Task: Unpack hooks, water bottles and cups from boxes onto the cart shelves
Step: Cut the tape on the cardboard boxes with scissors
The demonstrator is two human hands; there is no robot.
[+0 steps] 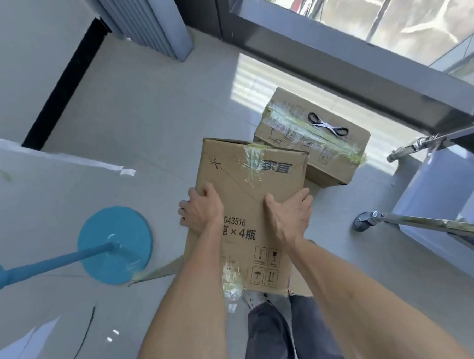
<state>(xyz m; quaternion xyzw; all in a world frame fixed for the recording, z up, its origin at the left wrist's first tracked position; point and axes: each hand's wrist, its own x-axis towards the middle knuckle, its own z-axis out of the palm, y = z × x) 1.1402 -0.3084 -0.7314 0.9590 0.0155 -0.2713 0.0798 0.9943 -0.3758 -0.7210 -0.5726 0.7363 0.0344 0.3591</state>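
Observation:
A tall brown cardboard box with printed text and torn tape is held up in front of me, tilted. My left hand grips its left edge, thumb on the printed face. My right hand grips its right edge the same way. Behind it a second, taped cardboard box sits shut on the floor, with black-handled scissors lying on its top. At the right, the metal legs and a castor of the cart show, with a grey shelf edge above them.
A blue round stand base with a blue pole lies on the floor at the left. A flattened cardboard flap lies under the held box. A glass door frame runs across the back. My legs are below the box.

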